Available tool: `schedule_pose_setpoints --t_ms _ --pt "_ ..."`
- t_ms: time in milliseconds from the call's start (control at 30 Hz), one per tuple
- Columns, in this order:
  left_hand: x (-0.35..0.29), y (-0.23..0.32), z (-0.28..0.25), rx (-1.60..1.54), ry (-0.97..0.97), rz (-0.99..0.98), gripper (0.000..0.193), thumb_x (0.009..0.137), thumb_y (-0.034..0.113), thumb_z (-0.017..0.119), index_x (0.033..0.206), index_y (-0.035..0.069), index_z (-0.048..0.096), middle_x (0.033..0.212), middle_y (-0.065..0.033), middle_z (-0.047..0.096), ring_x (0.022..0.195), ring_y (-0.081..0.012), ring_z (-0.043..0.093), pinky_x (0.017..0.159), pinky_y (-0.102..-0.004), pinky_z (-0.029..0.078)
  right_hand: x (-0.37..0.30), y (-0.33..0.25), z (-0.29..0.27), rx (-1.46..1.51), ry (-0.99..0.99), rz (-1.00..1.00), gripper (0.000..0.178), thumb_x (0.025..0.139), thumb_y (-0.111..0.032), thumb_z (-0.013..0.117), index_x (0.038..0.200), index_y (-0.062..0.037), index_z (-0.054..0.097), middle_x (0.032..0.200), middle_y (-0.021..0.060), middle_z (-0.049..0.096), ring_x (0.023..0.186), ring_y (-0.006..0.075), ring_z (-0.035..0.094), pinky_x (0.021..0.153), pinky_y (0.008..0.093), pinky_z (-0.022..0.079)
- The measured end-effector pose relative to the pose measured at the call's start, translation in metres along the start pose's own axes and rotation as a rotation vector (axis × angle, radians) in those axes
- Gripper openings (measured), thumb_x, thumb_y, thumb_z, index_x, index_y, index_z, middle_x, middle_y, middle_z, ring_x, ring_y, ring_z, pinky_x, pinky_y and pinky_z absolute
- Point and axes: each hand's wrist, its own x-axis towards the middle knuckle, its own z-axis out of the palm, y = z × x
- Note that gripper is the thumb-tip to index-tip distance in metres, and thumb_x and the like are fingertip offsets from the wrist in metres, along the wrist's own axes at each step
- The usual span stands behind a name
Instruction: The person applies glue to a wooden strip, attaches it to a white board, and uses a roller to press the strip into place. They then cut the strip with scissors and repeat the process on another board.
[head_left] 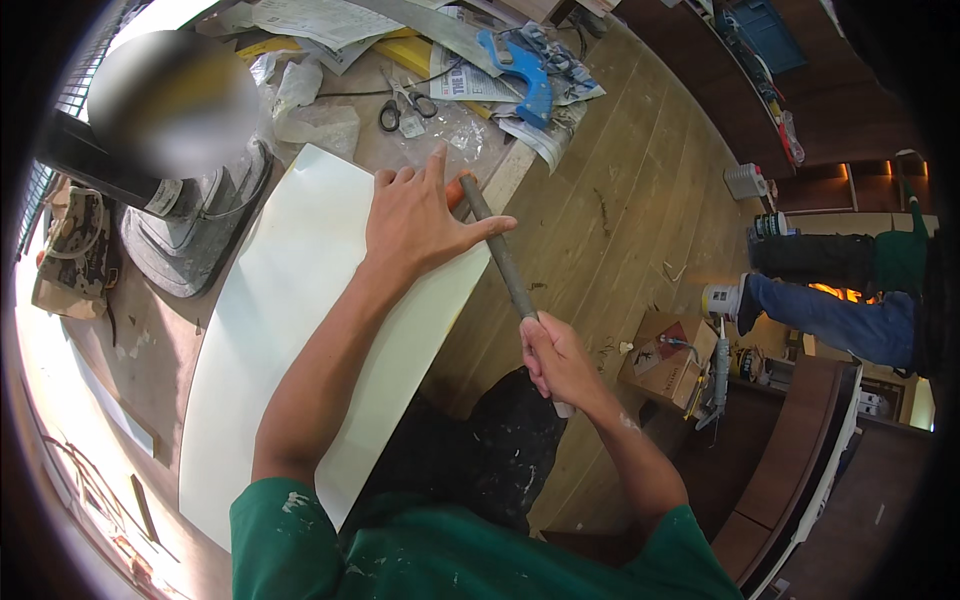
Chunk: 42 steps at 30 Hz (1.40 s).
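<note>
Right now: left hand (420, 215) flat, fingers spread on the pale panel (290, 330), pinning its edge at the surface (150, 350) lip. Right hand (555, 360) wrapped tight round the file (500, 255) handle, blade against that edge. Open floor (620, 200) alongside.

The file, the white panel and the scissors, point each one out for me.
file (503, 262), head view, middle of its grey blade.
white panel (280, 330), head view, bare face.
scissors (395, 108), head view, near the handles.

The single head-worn fisheye view looked steeply down from close above the table (150, 340) — facing forward over the person's own forearms — with wooden floor (620, 230) bending away at right.
</note>
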Motion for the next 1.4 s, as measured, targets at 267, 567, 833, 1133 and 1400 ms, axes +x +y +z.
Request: schedule_pose_setpoints --t_ms 267,567,833,1133,1400 --pt "0.008 -0.001 -0.001 -0.004 -0.027 -0.018 0.125 0.068 0.082 0.068 0.144 -0.015 0.042 0.091 -0.0197 0.072 0.093 -0.031 0.066 0.099 -0.0388 0.039 0.007 -0.005 0.002 -0.031 -0.008 -0.014 0.032 0.111 -0.03 0.04 0.088 -0.0085 0.044 0.064 -0.0016 0.044 0.047 0.0069 0.042 0.039 0.0255 0.037" --pt "0.006 -0.004 0.009 -0.012 0.017 -0.02 0.112 0.083 0.066 0.063 0.15 -0.016 0.03 0.082 -0.0133 0.071 0.095 -0.0302 0.065 0.102 -0.0387 0.039 0.014 -0.01 0.002 -0.012 -0.028 0.023 0.033 0.111 -0.031 0.04 0.086 -0.0082 0.043 0.063 -0.0013 0.044 0.046 0.0073 0.041 0.039 0.0257 0.037" --pt "0.006 0.0 -0.001 -0.069 -0.031 -0.048 0.105 0.082 0.062 0.068 0.149 -0.012 0.035 0.088 -0.0132 0.07 0.102 -0.0299 0.063 0.103 -0.0401 0.039 0.017 -0.012 -0.008 0.02 -0.082 0.005 0.033 0.11 -0.03 0.041 0.086 -0.0085 0.043 0.063 -0.0011 0.044 0.044 0.0074 0.041 0.038 0.026 0.037" --pt "0.001 -0.006 0.01 -0.088 0.284 0.134 0.102 0.08 0.072 0.068 0.145 -0.004 0.044 0.121 -0.021 0.06 0.121 -0.0355 0.054 0.11 -0.0477 0.035 -0.004 0.009 -0.008 0.034 -0.04 -0.038 0.033 0.11 -0.031 0.04 0.086 -0.0088 0.044 0.063 -0.0014 0.044 0.044 0.0079 0.042 0.038 0.0263 0.037" --pt "0.002 0.011 -0.008 -0.006 -0.036 -0.008 0.086 0.083 0.066 0.066 0.133 -0.003 0.052 0.098 -0.0179 0.069 0.104 -0.0334 0.065 0.107 -0.0461 0.036 -0.002 0.009 -0.004 0.014 -0.026 -0.035 0.033 0.11 -0.032 0.04 0.086 -0.0086 0.044 0.062 -0.0016 0.043 0.044 0.008 0.042 0.037 0.0266 0.037"
